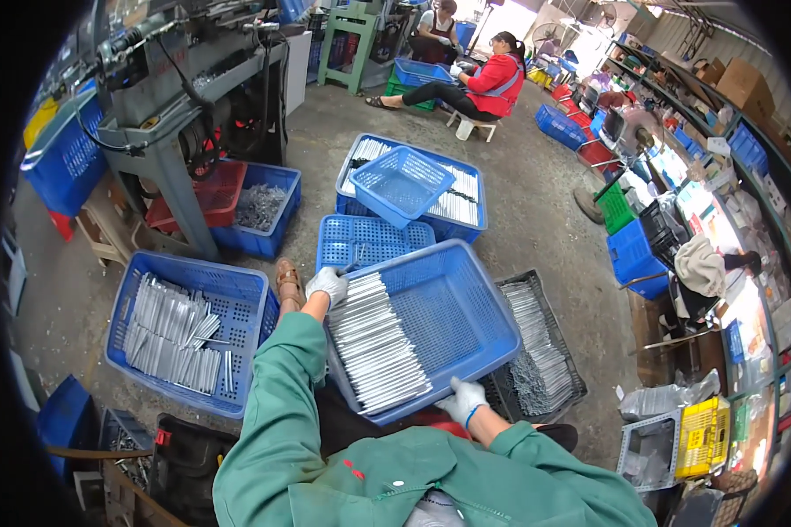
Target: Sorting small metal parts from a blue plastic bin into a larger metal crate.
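Observation:
A blue plastic basket (pixel 453 303) is tilted in front of my body, with a row of silvery metal rods (pixel 376 344) along its left side. My left hand (pixel 327 286), in a white glove, is closed on its upper left rim. Down at the near right rim, my right hand (pixel 463 400), also gloved and with a blue band at the wrist, grips the edge; some of its fingers are hidden. Under the basket's right side stands a dark crate (pixel 575 369) with more rods. Beyond the far rim lies a blue perforated basket (pixel 373 237), partly covered.
Left of me is a blue basket (pixel 259 329) of loose rods. Farther ahead, a small blue basket (pixel 402 186) rests on a larger rod-filled crate (pixel 347 204). A machine (pixel 163 132) stands left. A person in red (pixel 499 88) sits on a stool; another sits behind. Cluttered shelves line the right.

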Demonstrator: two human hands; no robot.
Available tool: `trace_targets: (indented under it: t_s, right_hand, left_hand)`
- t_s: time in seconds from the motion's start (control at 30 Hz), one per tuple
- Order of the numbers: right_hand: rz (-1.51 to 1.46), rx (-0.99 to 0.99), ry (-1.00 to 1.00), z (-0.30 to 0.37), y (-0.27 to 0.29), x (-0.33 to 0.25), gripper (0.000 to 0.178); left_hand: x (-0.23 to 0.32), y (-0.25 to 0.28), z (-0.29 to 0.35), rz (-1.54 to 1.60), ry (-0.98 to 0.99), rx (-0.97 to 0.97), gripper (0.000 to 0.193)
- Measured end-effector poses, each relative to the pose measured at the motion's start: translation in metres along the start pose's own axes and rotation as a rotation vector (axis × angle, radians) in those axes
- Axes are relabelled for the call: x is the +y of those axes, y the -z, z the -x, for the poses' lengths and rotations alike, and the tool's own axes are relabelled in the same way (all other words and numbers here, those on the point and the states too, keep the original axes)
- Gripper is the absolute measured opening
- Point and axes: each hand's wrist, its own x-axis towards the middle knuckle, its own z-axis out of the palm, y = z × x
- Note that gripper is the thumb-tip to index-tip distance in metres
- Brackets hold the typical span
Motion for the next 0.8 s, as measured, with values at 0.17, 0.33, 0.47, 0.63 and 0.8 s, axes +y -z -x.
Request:
trace_targets:
  t_s: [0.17, 0.33, 0.47, 0.63, 0.8]
  right_hand:
    - [0.325, 0.147, 0.279, -0.059, 0.035, -0.042, 0.023]
    - [0.407, 0.055, 0.349, -0.118, 0.049, -0.086, 0.023]
    - [0.441, 0.179, 0.387, -0.150, 0.039, -0.103, 0.021]
    - [0.781, 0.233, 0.408, -0.152, 0.022, -0.112, 0.026]
    - [1.001, 0.119, 0.337, -0.117, 0.042, -0.109, 0.039]
  left_hand:
    - [0.004, -0.004, 0.033, 0.191, 0.050, 0.013, 0.037]
    - [0.025, -0.017, 0.063, 0.464, 0.172, 0.057, 0.039]
    - [0.011, -0.047, 0.058, 0.653, 0.165, 0.036, 0.041]
    - [0.001, -0.066, 0.016, 0.571, 0.219, -0.033, 0.040]
    - [0.000, -0.025, 0.062, 0.437, 0.079, 0.127, 0.048]
